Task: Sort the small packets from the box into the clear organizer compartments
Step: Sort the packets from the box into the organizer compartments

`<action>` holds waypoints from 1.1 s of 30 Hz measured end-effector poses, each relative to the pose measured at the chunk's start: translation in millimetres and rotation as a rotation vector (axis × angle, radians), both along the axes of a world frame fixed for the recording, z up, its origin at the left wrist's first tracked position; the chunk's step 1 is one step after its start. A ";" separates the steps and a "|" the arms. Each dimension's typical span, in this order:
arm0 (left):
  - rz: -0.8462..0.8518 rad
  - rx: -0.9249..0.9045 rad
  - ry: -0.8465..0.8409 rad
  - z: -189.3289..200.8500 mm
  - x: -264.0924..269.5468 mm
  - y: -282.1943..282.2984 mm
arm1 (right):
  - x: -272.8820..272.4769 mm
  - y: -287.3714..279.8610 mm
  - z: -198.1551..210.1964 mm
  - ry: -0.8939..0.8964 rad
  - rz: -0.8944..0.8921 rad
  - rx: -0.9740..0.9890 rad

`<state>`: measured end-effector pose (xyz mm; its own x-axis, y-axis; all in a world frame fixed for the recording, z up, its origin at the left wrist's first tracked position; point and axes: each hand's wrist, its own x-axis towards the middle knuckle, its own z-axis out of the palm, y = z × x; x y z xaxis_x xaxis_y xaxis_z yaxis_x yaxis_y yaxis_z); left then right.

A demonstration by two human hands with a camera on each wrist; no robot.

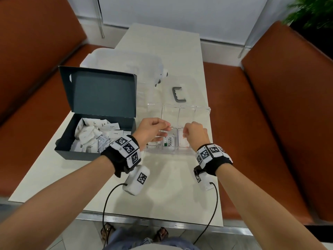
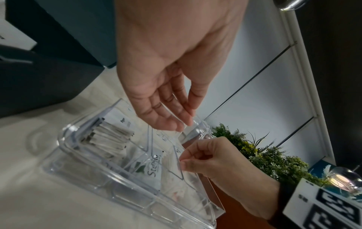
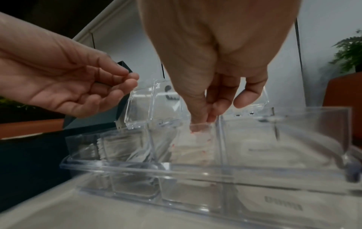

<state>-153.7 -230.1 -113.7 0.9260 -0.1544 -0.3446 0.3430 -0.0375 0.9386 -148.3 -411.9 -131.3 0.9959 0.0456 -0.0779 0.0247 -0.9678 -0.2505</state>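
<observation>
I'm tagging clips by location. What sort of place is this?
Probably a cafe or restaurant booth: orange-brown bench seats flank a narrow table, and the box holds condiment packets like Stevia.

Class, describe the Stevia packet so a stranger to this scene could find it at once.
Start at the clear organizer on the pale table, right of the dark box. In its near row, between the two hands, lies the Stevia packet. It alone bears green print and that name.
</observation>
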 end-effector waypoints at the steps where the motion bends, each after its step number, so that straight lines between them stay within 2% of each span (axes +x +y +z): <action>1: -0.004 0.001 0.001 -0.1 -0.4 0.4 | 0.0 -0.2 -0.3 -0.005 0.022 -0.051; 7: -0.019 -0.009 0.001 4.5 -0.5 5.5 | -7.6 -1.4 -1.4 -0.013 0.091 -0.188; 11: -0.030 -0.002 0.004 7.6 0.4 11.4 | -9.0 -6.2 0.7 0.103 0.113 -0.239; 14: -0.026 -0.001 0.010 7.9 1.7 15.5 | -7.0 -6.2 3.3 0.153 0.099 -0.223; 18: -0.038 0.009 0.010 8.0 1.4 20.9 | -8.6 -2.6 4.3 0.119 0.089 -0.239; 25: -0.048 0.027 -0.007 18.1 4.1 41.6 | -8.9 -5.2 20.7 0.127 0.055 -0.116; 30: -0.225 0.231 -0.072 39.7 11.9 98.5 | -8.4 4.0 52.9 -0.052 0.053 0.051; 33: -0.328 0.545 -0.149 43.6 17.8 147.1 | -9.2 43.2 67.6 -0.095 0.144 0.250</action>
